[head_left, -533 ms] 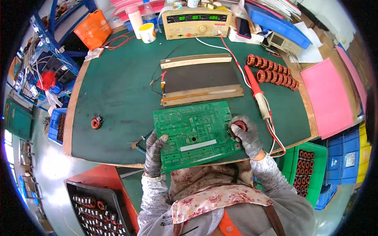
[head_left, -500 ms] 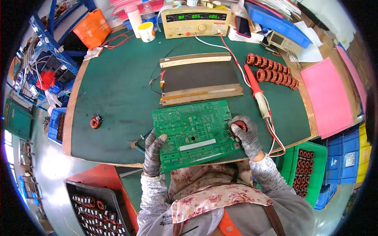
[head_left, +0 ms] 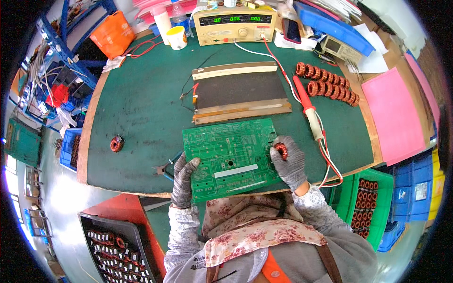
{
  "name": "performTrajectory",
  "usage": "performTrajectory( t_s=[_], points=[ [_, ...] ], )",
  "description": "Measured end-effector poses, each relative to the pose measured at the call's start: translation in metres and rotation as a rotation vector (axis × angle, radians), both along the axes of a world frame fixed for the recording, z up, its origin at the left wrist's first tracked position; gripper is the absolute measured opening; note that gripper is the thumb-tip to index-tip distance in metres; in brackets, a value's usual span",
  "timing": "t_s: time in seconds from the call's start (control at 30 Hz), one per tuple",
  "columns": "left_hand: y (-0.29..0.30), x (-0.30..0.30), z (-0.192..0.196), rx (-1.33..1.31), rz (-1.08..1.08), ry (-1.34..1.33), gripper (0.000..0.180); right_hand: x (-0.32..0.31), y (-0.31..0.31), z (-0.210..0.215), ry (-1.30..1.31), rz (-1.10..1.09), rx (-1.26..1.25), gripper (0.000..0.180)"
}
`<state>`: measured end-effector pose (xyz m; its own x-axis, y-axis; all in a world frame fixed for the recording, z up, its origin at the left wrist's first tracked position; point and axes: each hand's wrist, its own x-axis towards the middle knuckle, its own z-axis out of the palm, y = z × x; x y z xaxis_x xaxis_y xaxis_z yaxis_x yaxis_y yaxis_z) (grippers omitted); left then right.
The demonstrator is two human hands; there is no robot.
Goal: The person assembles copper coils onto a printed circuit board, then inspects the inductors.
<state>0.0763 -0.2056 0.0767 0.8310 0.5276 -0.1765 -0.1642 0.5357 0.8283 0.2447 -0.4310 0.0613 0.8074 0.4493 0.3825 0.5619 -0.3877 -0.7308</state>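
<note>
At six o'clock on the green bench (head_left: 141, 108), a green circuit board (head_left: 231, 151) overlaps the near edge, gripped at its own eight-to-nine o'clock side by the half-closed left hand (head_left: 183, 181), thumb on top. The right hand (head_left: 289, 166), at the board's three o'clock edge, is curled around a copper-wound ring coil (head_left: 281, 150); whether the coil touches the board cannot be told.

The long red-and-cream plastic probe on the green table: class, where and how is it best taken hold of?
Probably by the cream cylindrical section of the red-and-cream plastic probe, from above and its left: the red section narrows toward its far tip, while red and white cables bunch at the probe's right and near end.
</note>
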Motion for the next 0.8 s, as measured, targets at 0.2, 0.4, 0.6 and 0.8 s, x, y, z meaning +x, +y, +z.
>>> performTrajectory(
  t_s=[0.2, 0.4, 0.6, 0.8],
  points=[
    [-0.001, 0.002, -0.001, 0.014, 0.005, -0.009, 0.039, -0.001, -0.001, -0.002, -0.150, 0.117, -0.197, 0.042],
    [0.001, 0.002, -0.010, 0.095, 0.008, 0.032, 0.042, 0.011, -0.032, -0.009, -0.054, 0.303, -0.124, 0.072],
    [-0.007, -0.004, -0.003, 0.218, 0.068, 0.043, 0.057, 0.063, -0.054, 0.013, 0.373, 0.189, 0.487, 0.068],
    [-0.003, -0.010, 0.000, 0.487, 0.089, 0.064, 0.068, 0.186, -0.162, 0.030, -0.090, -0.631, 0.399, 0.058]
  ],
)
